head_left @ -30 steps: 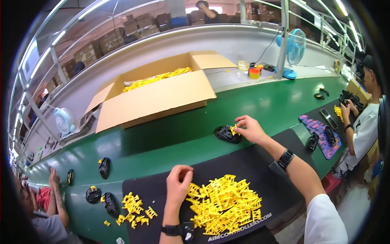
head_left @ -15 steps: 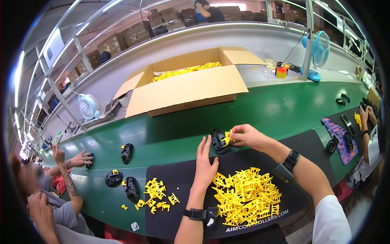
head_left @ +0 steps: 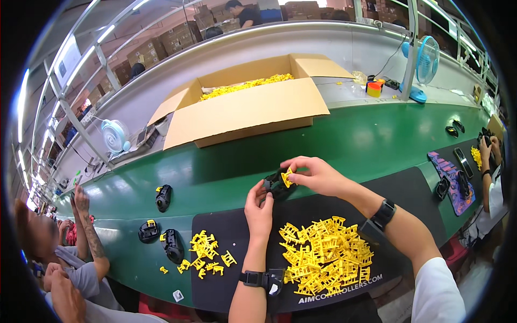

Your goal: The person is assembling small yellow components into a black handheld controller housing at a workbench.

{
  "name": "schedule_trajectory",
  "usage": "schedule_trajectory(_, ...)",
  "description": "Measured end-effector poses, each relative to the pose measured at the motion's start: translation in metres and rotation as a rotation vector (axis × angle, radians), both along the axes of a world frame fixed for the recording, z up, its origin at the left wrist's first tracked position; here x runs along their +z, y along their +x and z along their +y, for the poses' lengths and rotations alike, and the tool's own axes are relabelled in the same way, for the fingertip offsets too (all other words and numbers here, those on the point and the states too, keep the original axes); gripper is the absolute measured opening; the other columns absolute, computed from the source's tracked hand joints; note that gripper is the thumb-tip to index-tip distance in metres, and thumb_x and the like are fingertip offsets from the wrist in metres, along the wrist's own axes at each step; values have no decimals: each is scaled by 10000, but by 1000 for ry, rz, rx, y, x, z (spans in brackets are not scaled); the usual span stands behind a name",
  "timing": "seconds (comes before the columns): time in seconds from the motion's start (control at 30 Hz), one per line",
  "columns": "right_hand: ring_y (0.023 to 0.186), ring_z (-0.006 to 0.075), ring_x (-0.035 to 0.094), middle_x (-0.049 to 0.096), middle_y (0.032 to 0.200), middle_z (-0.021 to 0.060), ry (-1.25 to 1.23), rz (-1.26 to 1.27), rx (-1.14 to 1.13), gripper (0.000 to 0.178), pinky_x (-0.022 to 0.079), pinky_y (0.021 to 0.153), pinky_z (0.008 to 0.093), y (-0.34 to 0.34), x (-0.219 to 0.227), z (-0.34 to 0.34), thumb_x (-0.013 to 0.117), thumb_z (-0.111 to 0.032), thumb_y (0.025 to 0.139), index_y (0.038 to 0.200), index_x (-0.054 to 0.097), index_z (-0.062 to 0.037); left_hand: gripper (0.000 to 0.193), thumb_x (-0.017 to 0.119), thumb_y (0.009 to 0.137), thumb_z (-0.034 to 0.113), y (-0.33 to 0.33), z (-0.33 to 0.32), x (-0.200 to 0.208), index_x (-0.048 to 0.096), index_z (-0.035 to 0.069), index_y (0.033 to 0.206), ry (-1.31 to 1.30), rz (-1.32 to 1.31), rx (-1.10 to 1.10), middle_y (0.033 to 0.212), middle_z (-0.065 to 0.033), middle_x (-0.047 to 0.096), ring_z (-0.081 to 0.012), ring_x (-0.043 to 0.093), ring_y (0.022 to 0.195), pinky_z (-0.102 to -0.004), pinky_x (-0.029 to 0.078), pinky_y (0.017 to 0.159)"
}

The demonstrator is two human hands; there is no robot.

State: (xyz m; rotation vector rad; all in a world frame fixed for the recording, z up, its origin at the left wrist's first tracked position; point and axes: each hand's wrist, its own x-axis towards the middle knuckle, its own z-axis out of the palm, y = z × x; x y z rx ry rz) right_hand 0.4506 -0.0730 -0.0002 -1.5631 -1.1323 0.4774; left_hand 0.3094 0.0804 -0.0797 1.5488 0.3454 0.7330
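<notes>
Over the far edge of the dark mat, my left hand (head_left: 259,210) grips the left side of a black mouse-like plastic shell (head_left: 276,187), thumb and fingers curled on it. My right hand (head_left: 315,173) pinches a small yellow plastic bracket (head_left: 287,177) at the shell's right side. Whether the bracket is seated in the shell or only touching it, I cannot tell. Below my right forearm lies a heap of the same yellow brackets (head_left: 328,255), and a smaller pile of brackets (head_left: 203,245) sits left of my left wrist.
Several black shells with yellow pieces (head_left: 172,246) stand at the left on the green bench (head_left: 215,172). Beyond is an open cardboard box (head_left: 247,116) of yellow parts. Co-workers sit at both sides; near the right one lie a patterned mat (head_left: 449,180) and black parts.
My left hand has gone from lying stretched beside the shell to gripping it. Shell and bracket have shifted slightly left. The left co-worker's hand has left the bench, and the dark part under it is gone.
</notes>
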Motion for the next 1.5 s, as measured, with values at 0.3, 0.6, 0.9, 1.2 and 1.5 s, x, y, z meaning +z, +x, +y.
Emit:
schedule_trajectory(0.3, 801, 170, 662, 706, 862, 78, -299, -76, -149, 228, 518, 740, 325, 16, -15, 7, 710, -238, 920, 959, 713, -13, 686, 662, 891, -70, -4, -11, 21, 389, 47, 1510, -87, -149, -184, 1375, -110, 527, -182, 552, 1220, -323, 474, 1032)
schedule_trajectory(0.6, 961, 113, 644, 670, 1029, 45, -45, -181, -244, 152, 545, 832, 278, -34, 31, -38, 607, -167, 1017, 1038, 639, -20, 533, 589, 957, 80, -36, -21, 45, 394, 81, 1453, -466, -353, -433, 1320, -117, 560, -269, 575, 1250, -494, 502, 1049)
schedule_trajectory(0.9, 671, 125, 675, 716, 805, 88, -17, 21, -146, 124, 542, 607, 272, -69, 61, -53, 712, -59, 918, 998, 660, 21, 720, 771, 880, 267, -44, -44, 45, 397, 47, 1454, -527, -300, -556, 1395, -142, 538, -295, 559, 1282, -514, 530, 1017)
schedule_trajectory(1.2, 725, 156, 671, 672, 850, 69, 85, -374, -291, 100, 503, 551, 274, -65, 50, -44, 757, -10, 840, 917, 693, -8, 637, 765, 917, 306, -39, -49, 40, 430, 19, 1376, -503, -286, -567, 1329, -129, 559, -279, 582, 1244, -530, 535, 1019)
schedule_trajectory(1.5, 778, 286, 653, 634, 856, 112, 167, -479, -317, 82, 539, 683, 371, -67, 38, -40, 743, 0, 818, 873, 683, 13, 656, 746, 934, 254, -42, -51, 41, 384, 22, 1429, -499, -277, -558, 1357, -111, 539, -239, 539, 1278, -448, 462, 1080)
